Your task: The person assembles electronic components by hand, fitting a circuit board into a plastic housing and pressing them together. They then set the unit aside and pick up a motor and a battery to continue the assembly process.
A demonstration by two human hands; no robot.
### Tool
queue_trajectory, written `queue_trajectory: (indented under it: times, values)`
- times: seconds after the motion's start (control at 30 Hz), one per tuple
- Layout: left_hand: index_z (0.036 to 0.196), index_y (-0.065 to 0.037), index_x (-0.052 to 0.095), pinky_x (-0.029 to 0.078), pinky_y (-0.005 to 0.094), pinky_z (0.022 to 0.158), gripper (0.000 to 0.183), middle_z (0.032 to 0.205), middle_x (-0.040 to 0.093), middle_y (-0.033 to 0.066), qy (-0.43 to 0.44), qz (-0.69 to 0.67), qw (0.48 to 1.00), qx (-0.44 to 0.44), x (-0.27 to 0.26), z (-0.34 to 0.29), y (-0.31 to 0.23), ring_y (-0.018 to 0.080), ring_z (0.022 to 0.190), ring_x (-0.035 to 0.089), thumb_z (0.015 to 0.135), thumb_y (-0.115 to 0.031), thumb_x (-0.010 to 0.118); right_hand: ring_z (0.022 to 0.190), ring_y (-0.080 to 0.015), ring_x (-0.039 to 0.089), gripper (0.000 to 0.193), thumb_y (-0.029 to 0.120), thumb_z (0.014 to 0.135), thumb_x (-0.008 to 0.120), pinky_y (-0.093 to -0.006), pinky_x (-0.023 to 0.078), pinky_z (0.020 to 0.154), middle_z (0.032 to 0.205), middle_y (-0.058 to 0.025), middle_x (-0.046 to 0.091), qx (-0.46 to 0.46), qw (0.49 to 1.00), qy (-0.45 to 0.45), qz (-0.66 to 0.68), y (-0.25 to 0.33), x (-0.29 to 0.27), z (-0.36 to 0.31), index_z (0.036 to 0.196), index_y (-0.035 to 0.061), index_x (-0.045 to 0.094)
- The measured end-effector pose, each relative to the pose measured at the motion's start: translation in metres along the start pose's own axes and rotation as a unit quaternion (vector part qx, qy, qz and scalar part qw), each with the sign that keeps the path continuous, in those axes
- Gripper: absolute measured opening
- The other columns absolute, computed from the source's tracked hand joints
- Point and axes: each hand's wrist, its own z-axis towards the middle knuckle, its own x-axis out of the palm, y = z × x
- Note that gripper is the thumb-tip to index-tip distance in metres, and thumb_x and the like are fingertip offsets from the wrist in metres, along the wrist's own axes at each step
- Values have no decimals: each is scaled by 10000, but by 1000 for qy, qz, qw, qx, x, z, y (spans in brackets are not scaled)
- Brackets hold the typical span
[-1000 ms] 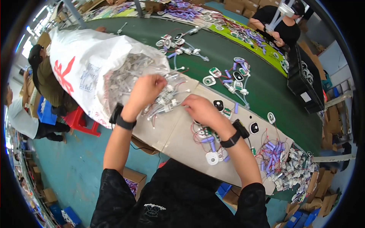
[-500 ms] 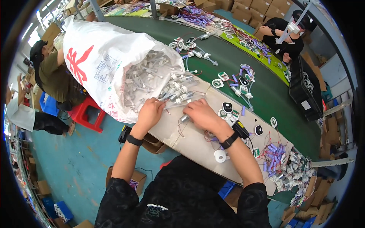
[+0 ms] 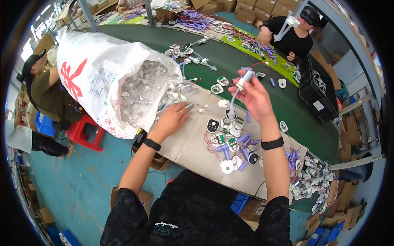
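- The right hand (image 3: 254, 98) pinches a small silver motor (image 3: 245, 78) between thumb and fingers, held above the far side of the table (image 3: 186, 141); its pale tube (image 3: 235, 98) hangs toward seven o'clock.
- The left hand (image 3: 170, 119) lies with fingers slightly spread at the loose motors (image 3: 172, 97) by the sack's mouth; whether they grip anything, I cannot tell.
- Best to keep the motor's body in the pinch, sparing tube and wire from any pull.
- The left fingers would do well to part tangled wires before lifting.
- The white sack (image 3: 102, 78) bounds the left hand from nine to twelve o'clock.
- Boards and purple batteries (image 3: 246, 141) crowd seven o'clock from the right hand; snagging seems likeliest there.
- Bare table opens at five o'clock from the left hand, ending at the near edge.
- The green belt (image 3: 310, 133) offers room at four o'clock from the right hand; the black crate (image 3: 308, 98) stands at three.
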Motion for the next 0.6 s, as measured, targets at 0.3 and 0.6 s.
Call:
queue_trajectory:
  times: [0.3, 0.6]
  values:
    - [983, -49, 754, 525, 420, 906, 166, 1098, 713, 117, -47, -8, 998, -33, 0, 73, -25, 323, 1016, 646, 864, -150, 698, 910, -151, 634, 290, 167, 1016, 596, -290, 506, 768, 1064, -64, 638, -177, 927, -191, -271, 106, -105, 4, 1258, 27, 517]
    - [909, -76, 772, 520, 427, 863, 179, 932, 710, 127, 49, -27, 998, 43, 128, 228, -65, 325, 952, 634, 853, -242, 736, 783, -172, 623, 415, 406, 1057, 501, -328, 502, 762, 854, -78, 601, -43, 815, -293, -499, 30, -249, 16, 1320, 88, 463]
